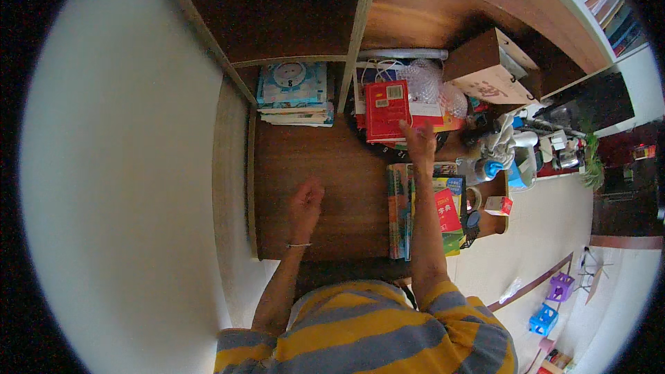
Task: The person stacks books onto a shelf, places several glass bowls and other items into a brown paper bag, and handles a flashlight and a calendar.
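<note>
My right hand (420,140) reaches to the lower right corner of a red book (387,111) lying on a pile of papers and bubble wrap (421,80). Its fingers are apart; whether they touch the book I cannot tell. Beneath the pile a round black clock with numbers (384,150) partly shows. My left hand (307,200), a thin bracelet at its wrist, hovers over the wooden desk top (322,156) with fingers loosely curled, holding nothing that I can see. A stack of blue-covered books (293,88) fills the shelf compartment beyond it.
Under my right forearm lie books, including a red dictionary (447,210). A blue-capped bottle (491,169), a roll of tape (474,198) and a small red-and-white box (499,205) stand to the right. A paper bag (491,70) leans behind. A wall (130,166) rises at left.
</note>
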`<state>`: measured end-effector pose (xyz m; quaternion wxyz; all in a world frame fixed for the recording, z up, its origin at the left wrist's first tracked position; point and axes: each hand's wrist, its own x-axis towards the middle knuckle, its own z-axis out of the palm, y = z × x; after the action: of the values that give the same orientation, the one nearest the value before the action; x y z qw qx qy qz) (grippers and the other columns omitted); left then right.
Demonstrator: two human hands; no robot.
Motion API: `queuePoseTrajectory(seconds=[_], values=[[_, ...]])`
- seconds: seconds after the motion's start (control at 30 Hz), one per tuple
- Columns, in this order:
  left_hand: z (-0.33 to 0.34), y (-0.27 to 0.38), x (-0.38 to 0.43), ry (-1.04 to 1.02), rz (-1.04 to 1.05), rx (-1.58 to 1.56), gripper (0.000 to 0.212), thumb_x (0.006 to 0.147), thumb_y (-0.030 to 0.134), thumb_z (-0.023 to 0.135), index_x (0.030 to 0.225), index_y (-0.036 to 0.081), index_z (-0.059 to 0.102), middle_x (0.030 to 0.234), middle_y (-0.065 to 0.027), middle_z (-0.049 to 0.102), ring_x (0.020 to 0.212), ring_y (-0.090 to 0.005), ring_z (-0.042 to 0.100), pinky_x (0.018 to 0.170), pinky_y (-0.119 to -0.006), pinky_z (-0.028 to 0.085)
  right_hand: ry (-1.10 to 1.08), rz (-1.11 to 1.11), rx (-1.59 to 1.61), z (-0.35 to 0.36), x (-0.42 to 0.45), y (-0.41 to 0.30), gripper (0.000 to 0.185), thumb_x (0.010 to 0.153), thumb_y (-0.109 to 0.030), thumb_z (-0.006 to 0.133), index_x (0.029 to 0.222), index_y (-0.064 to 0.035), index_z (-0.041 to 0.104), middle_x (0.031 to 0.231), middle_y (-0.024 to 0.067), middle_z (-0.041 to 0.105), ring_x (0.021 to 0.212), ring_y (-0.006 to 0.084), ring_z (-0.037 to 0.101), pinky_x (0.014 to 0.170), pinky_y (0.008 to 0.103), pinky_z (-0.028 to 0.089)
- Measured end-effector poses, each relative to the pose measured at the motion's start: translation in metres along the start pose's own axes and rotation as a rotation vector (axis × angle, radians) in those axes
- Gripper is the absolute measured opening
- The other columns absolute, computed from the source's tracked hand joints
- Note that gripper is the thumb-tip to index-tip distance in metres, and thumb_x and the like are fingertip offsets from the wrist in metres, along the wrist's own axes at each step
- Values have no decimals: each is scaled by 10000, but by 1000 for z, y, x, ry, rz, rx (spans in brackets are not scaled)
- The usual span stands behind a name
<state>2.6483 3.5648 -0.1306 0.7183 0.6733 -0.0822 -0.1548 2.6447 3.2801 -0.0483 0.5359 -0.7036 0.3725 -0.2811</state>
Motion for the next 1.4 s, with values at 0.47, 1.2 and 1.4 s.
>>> queuePoseTrajectory(seconds=[0.47,1.2,1.4], values=[[40,42,0,-265,-266,-299,398,899,255,525,1241,59,472,1169,-75,557,1064,-173,527,884,-308,440,-316,351,593,-12,-75,-5,342,783,-223,643,1061,-34,584,945,70,640,791,163,619,653,277,495],[54,141,115,48,60,-109,268,751,265,682,862,24,641,772,-48,630,691,-104,556,624,-253,442,-65,-1016,-334,98,-73,-69,431,528,-108,676,916,-18,512,837,133,477,751,325,496,541,395,439],[55,132,160,-18,226,146,207,753,222,643,734,16,635,615,-59,602,593,-143,555,563,-286,435,29,-930,-379,119,-49,-51,434,580,-120,676,971,-27,511,910,142,504,799,323,519,575,374,477]])
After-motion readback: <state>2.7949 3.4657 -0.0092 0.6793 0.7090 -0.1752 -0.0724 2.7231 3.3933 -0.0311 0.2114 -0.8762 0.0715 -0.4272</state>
